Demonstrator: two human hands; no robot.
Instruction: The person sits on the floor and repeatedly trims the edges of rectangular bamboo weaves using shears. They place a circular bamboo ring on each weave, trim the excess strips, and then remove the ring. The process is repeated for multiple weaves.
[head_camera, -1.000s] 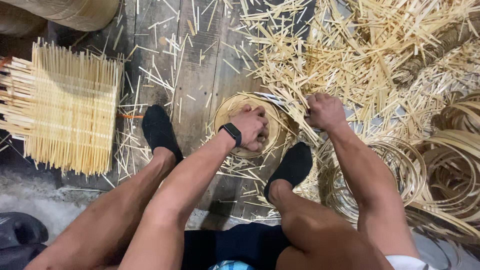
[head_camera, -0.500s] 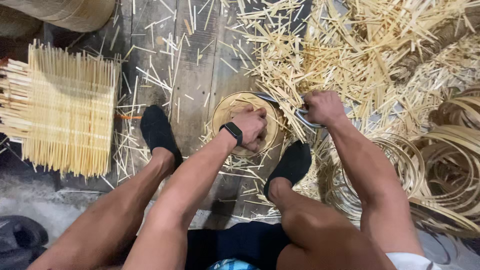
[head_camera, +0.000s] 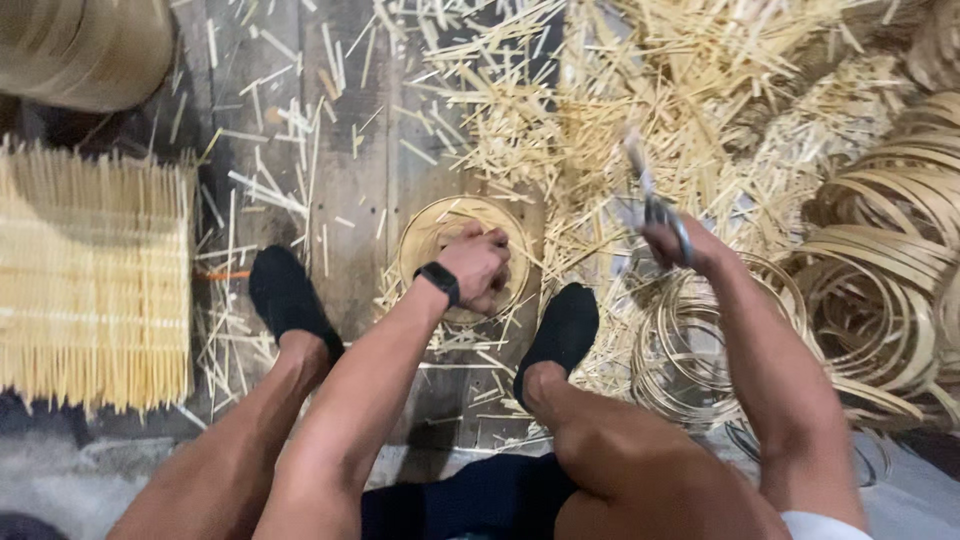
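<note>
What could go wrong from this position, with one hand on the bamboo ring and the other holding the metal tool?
1. The right hand grips a blurred metal tool raised beside the right knee; a slip might nick the leg.
2. The left hand pins the small bamboo ring on the plank floor; if the tool comes down there, the fingers are exposed.
3. Loose bamboo splints surround the socked feet; footing may slide.
</note>
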